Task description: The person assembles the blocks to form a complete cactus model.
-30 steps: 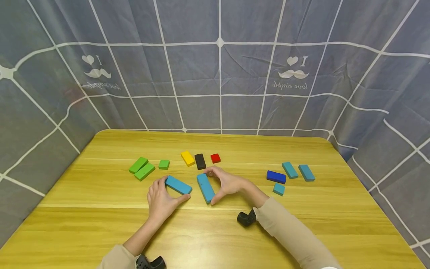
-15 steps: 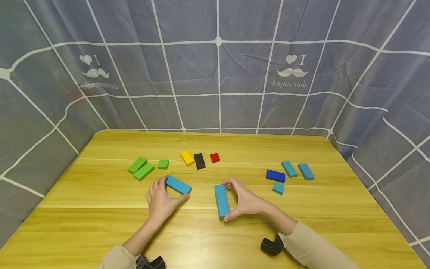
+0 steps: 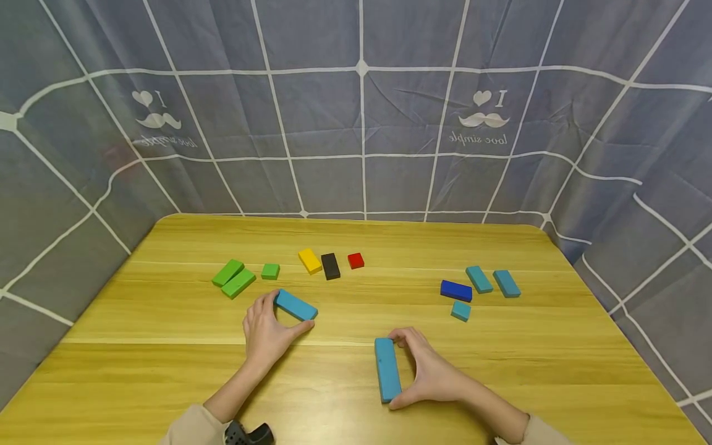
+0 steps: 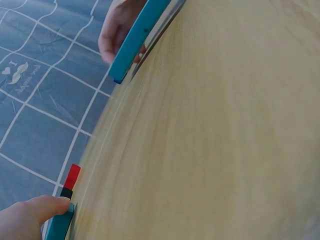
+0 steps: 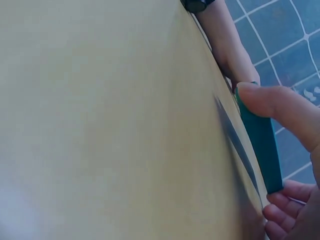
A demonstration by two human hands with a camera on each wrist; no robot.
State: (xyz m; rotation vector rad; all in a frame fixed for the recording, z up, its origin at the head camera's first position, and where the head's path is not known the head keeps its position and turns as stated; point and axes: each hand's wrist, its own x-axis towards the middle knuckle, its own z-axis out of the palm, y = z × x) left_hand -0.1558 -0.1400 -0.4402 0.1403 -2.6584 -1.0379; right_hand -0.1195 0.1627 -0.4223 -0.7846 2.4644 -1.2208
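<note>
A long light-blue block (image 3: pixel 296 305) lies at a slant left of the table's middle. My left hand (image 3: pixel 266 334) grips it by its two ends, thumb at the near end. My right hand (image 3: pixel 432 373) holds a second long light-blue block (image 3: pixel 387 371) by its ends, nearer the front edge. In the right wrist view this block (image 5: pixel 262 145) hangs just over the tabletop, its dark shadow set apart from it. The left wrist view has the left thumb (image 4: pixel 44 207) on its block (image 4: pixel 60 226), with the rest of the fingers hidden.
Green blocks (image 3: pixel 239 283) lie at the left. Yellow (image 3: pixel 310 261), black (image 3: pixel 330 266) and red (image 3: pixel 356 261) blocks lie farther back in the middle. To the right are a dark-blue block (image 3: pixel 456 291) and several light-blue pieces (image 3: pixel 461 311). A grey curtain (image 3: pixel 317 111) hangs behind the table (image 3: pixel 167 371).
My right hand has carried its light-blue block rightward and toward me, away from the left block, turning it more upright in the head view. The left hand and its block stay put.
</note>
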